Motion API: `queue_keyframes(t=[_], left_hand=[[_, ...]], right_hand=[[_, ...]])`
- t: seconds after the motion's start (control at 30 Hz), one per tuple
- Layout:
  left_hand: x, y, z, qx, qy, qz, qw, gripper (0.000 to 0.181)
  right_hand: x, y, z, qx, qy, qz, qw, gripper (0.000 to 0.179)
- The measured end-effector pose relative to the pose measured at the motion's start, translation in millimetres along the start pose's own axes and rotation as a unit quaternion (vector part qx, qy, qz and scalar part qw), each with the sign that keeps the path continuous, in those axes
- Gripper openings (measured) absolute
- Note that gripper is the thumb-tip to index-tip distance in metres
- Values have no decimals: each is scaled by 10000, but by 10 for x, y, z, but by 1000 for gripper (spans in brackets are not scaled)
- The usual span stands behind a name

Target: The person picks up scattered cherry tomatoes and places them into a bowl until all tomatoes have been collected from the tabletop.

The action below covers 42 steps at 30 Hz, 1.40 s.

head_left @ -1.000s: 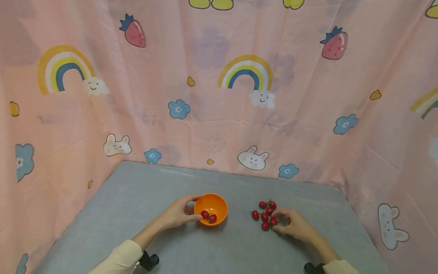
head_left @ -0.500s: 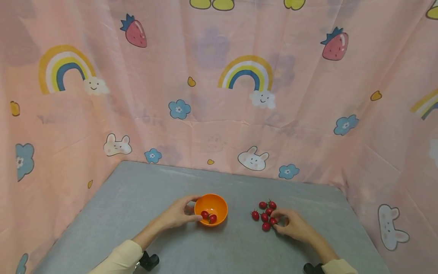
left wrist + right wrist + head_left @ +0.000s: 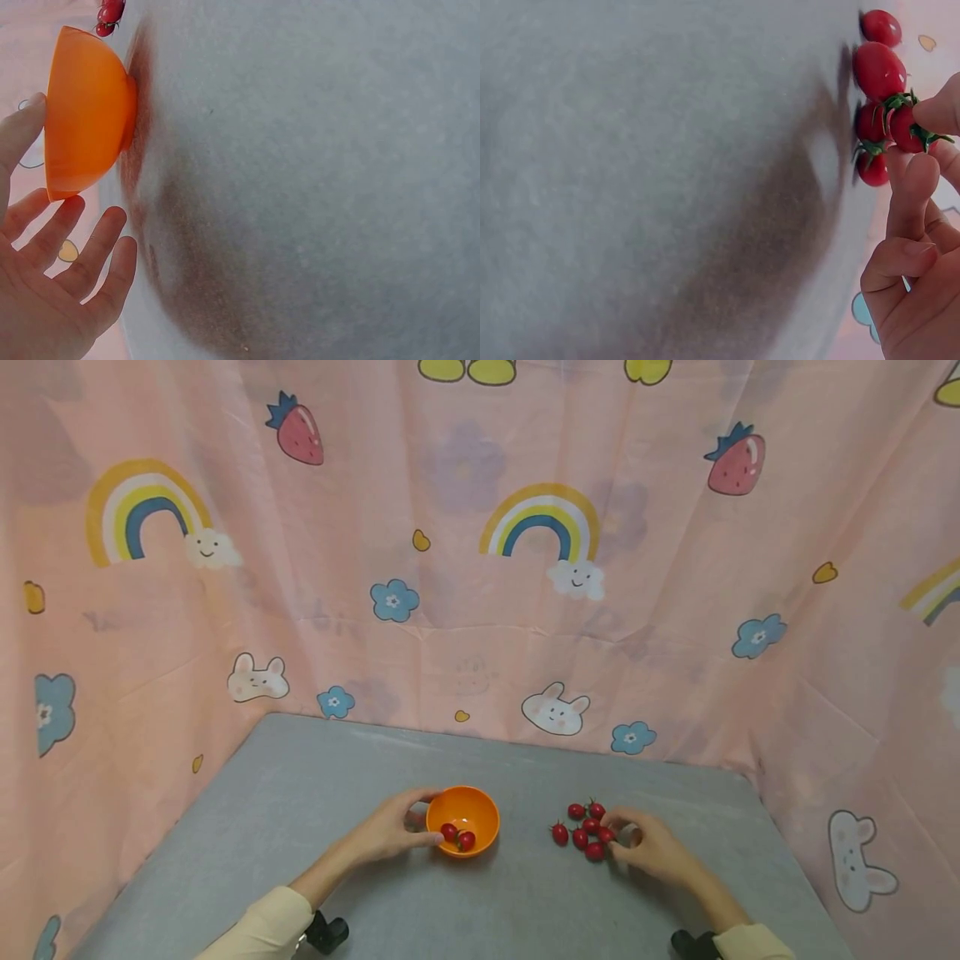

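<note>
My left hand (image 3: 386,828) holds an orange bowl (image 3: 483,829) by its left side. In the left wrist view the thumb lies at the bowl's rim (image 3: 54,97), with fingertips against the opposite side. Two red cherry tomatoes (image 3: 466,840) lie inside the bowl. Over the small pile to the right, my right hand (image 3: 656,847) pinches one cherry tomato (image 3: 904,129) with a green stem between thumb and fingers. Several more cherry tomatoes (image 3: 560,834) lie on the grey table beside the fingertips, some of them touching.
The grey table (image 3: 337,777) ends at a pink patterned curtain (image 3: 480,643), which hangs behind it and along both sides. Black camera mounts (image 3: 327,932) sit at both wrists, low over the table.
My right hand has shifted slightly right, with a tomato pinched in its fingers. The front tomato of the pile has moved a little right. The left hand and bowl stay put.
</note>
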<state>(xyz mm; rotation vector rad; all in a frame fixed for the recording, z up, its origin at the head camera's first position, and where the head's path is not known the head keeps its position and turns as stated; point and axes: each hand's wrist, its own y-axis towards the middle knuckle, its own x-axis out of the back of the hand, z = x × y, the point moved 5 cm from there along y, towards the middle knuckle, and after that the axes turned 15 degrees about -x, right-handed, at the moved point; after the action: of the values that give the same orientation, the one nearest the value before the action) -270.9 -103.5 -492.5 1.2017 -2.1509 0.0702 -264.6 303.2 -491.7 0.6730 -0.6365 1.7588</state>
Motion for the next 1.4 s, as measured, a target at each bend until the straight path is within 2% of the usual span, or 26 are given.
queue_keyframes(t=[0.3,0.6,1.0,1.4], left_hand=[[2,-3,1,1,14,-9,10000,68],[6,-6,5,15,18,3,10000,68],[9,-10,-3,72,-19,20,10000,71],[10,-6,0,47,-36,42,10000,72]], right_hand=[[61,17,55,-259,14,-54,9997,27],[86,82,185,-359,83,-299,9989,28],[26,248,445,-57,167,-203,9996,25],[-150,404,701,95,177,-100,9997,24]])
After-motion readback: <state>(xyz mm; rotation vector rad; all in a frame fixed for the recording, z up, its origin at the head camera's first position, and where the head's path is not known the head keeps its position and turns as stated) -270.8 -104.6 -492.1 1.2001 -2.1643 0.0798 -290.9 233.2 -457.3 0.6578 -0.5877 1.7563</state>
